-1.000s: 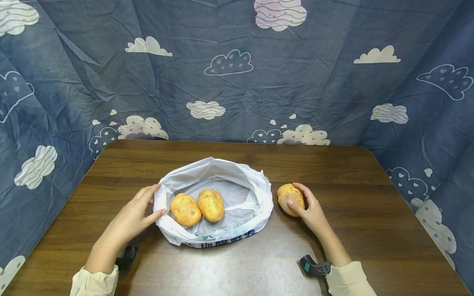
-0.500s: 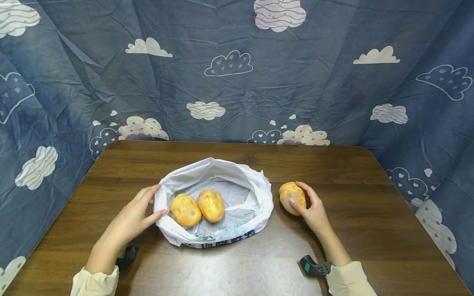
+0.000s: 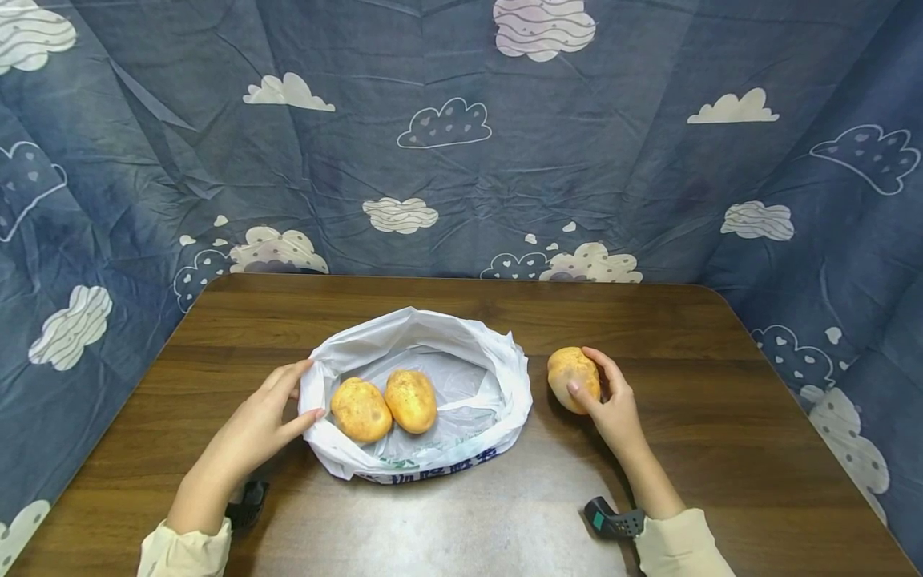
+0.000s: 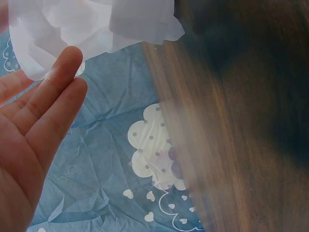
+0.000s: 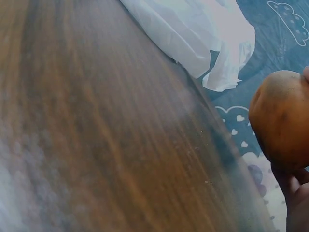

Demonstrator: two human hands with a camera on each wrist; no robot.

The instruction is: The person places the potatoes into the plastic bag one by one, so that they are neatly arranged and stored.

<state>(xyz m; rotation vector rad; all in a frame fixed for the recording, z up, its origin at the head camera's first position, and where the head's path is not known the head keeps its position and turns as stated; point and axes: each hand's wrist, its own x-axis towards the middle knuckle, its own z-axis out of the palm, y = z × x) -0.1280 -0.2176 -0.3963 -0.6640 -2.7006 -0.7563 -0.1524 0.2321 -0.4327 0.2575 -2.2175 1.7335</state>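
A white plastic bag [image 3: 508, 377] stands with its mouth wide on the wooden table in the head view. Two yellow potatoes, a left one [image 3: 361, 410] and a right one [image 3: 411, 401], lie inside it side by side. My left hand [image 3: 255, 429] holds the bag's left rim between thumb and fingers; the left wrist view has the white plastic [image 4: 87, 24] at the fingertips. To the right of the bag, my right hand [image 3: 618, 413] grips a third potato [image 3: 566, 370], thumb on its near side and fingers around its right side. The right wrist view shows this potato [image 5: 282, 121] partly cut off.
The brown wooden table [image 3: 461, 521] has rounded far corners. A blue cloth [image 3: 447, 176] printed with clouds hangs behind it and along both sides. Black wrist devices, a left one [image 3: 247, 503] and a right one [image 3: 611, 519], sit beside the cream sleeves.
My right hand has shifted slightly to the right and toward the table's far edge with its potato. The left hand, the bag and the two potatoes inside look the same.
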